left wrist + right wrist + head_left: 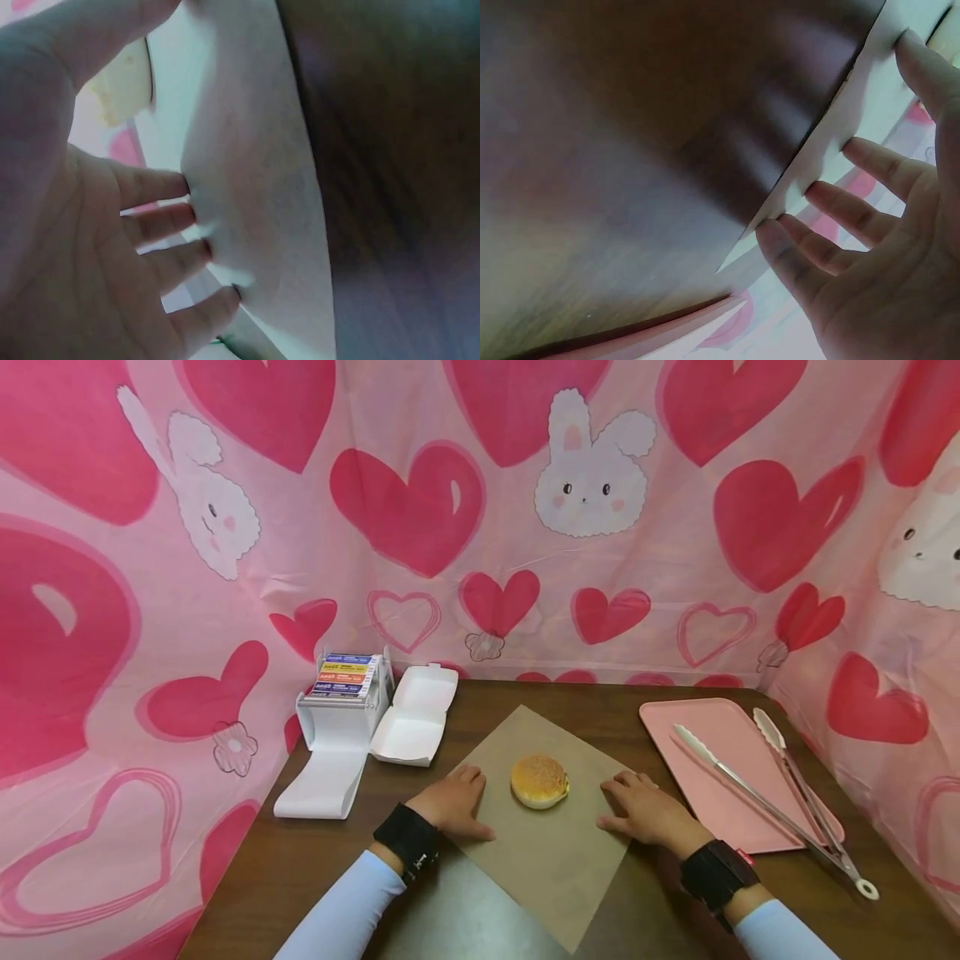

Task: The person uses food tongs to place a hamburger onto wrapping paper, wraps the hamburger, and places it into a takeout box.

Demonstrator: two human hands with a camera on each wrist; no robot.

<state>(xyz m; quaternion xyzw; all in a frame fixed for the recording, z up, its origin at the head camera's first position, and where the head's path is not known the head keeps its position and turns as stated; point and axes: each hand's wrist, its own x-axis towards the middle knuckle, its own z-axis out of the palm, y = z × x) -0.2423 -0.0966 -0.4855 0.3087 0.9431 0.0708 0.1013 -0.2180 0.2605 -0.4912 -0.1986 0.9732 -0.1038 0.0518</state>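
A round burger [539, 782] with a browned bun top sits near the middle of a brown paper sheet [555, 868], which lies cornerwise on the table. My left hand [455, 802] rests its fingertips on the sheet's left side, thumb apart and pointing toward the burger. On the opposite side my right hand [645, 808] touches the paper near its right corner with spread fingers. Both wrist views show the fingertips right on the paper [262, 187], close to its edge, with nothing gripped. Part of the burger [124, 82] shows behind the left thumb.
At the back left stand a label dispenser [341, 693] with a white strip hanging out and an opened white takeaway box [416, 718]. To the right, metal tongs [780, 814] lie across a pink tray [675, 718]. A heart-patterned cloth [510, 552] hangs behind the table.
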